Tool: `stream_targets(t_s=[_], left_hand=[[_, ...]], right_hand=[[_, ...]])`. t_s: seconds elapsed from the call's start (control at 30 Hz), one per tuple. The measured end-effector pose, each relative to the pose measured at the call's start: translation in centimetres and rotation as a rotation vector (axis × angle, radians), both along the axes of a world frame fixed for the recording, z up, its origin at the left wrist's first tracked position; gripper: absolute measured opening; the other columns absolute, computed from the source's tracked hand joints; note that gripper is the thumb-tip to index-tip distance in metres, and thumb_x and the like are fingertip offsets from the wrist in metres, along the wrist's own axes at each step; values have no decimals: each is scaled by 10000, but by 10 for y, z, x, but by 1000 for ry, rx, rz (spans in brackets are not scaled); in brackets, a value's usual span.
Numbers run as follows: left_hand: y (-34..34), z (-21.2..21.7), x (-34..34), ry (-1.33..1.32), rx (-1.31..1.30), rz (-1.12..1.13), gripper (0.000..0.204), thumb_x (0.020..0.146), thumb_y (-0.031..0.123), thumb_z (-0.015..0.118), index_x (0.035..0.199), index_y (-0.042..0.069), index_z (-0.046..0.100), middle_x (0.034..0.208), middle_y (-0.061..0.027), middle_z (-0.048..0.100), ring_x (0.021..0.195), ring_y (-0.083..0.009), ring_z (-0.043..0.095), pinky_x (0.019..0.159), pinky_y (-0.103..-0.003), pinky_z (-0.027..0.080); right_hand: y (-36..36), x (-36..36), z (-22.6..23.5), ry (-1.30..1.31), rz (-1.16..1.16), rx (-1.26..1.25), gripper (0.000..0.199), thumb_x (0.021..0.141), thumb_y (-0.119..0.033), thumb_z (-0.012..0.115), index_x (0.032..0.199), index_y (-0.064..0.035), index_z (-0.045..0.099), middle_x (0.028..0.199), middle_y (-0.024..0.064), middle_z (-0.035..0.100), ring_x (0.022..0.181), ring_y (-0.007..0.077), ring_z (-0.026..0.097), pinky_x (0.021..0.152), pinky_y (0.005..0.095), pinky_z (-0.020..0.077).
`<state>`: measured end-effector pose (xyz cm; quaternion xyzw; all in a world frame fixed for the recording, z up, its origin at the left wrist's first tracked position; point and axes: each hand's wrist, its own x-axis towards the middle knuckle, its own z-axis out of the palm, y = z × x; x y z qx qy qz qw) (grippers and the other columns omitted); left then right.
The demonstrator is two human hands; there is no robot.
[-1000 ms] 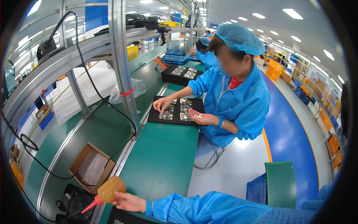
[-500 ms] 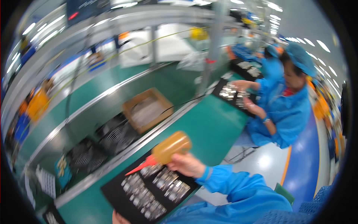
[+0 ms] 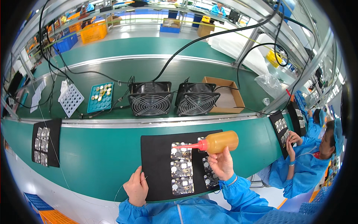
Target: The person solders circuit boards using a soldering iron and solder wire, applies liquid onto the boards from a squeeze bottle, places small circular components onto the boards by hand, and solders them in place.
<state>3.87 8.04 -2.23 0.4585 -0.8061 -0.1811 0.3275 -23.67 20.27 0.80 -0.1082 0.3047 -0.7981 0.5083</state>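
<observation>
- One squeeze bottle [image 3: 222, 142]: translucent amber, rounded body, red cap, long tapering red nozzle [image 3: 190, 146]. It lies nearly horizontal over the black mat [image 3: 156, 164], nozzle toward the left; the tip overlaps the top board in the left column, but contact cannot be told.
- Right hand [image 3: 220, 164]: grasping the bottle from below, fingers and thumb against its body.
- Left hand [image 3: 135, 186]: fingers curled at the mat's left edge. A thin, pale sliver shows by the fingertips; whether it is gripped cannot be told.
- Populated circuit boards [image 3: 181, 168] on this mat: three in the left column, three visible in the right, the top one partly hidden by the bottle. They are dark, with pale round and square parts.
- One second black mat [image 3: 55, 147] at far left, bearing six boards in two columns.
- Two black axial fans [image 3: 151, 103] with wire grilles, side by side beyond the rail.
- One open cardboard box [image 3: 239, 100], just right of the fans.
- One teal tray [image 3: 100, 106] with small, pale round parts, too clustered to count.
</observation>
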Motion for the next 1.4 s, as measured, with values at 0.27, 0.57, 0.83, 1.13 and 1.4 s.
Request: stream_targets(t_s=[0.27,0.57,0.83,1.13,1.4], left_hand=[[1,22,-3,-45,175,-25,367,744,116,746,1080,18,638,584,-25,511,433,-161,463,435,-288,390],[34,78,-46,622,1137,-495,443,825,-46,618,1249,-68,489,937,-99,640,682,-54,590,564,-164,456],[56,70,-66,970,1313,-520,495,810,68,690,1218,-59,441,1157,-138,559,1028,-199,589,852,-332,525],[41,59,-87,810,975,-723,684,671,-128,729,1288,-74,437,1234,-103,443,1175,-210,500,981,-317,460],[31,67,-84,709,890,-588,653,674,9,797,1265,-2,519,1099,-101,542,953,-120,548,761,-202,467]], right_hand=[[-8,2,8,85,44,2,680,805,-561,631,1305,-141,442,1180,6,538,693,96,428,600,226,394],[-1,40,44,328,28,50,789,607,-227,888,1230,-116,417,1202,146,502,1027,240,562,798,369,508],[13,48,2,903,50,-275,811,592,-69,878,1245,-137,402,1241,176,439,1173,280,469,923,406,473],[20,101,15,-260,112,-136,808,801,-411,710,1431,-160,272,1390,29,396,1252,204,412,996,379,385],[9,88,14,-258,56,50,607,878,-458,590,1336,-108,400,1280,67,510,1201,212,475,984,388,411]])
